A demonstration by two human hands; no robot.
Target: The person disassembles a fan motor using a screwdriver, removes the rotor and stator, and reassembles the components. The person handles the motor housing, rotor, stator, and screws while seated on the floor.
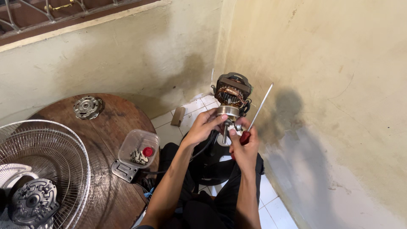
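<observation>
Two hands: both raised in front of the person, closed around a fan motor [232, 95] with exposed copper windings and a dark metal frame.
Left hand [202, 127]: fingers curled on the motor's round silver underside, gripping it.
Right hand [245, 142]: fist wrapped on a red-handled screwdriver [256, 113], thumb and forefinger pinching a small part at the motor's shaft; the long steel blade slants up just right of the motor.
Motor: held in the air near the wall corner, above the white floor tiles [169, 127].
Desk [118, 127]: round, dark brown wood, well left of the motor.
On desk: clear plastic tub [139, 148] of metal bits and a red cap, grey round metal cover [87, 107], wire fan guard [42, 169].
</observation>
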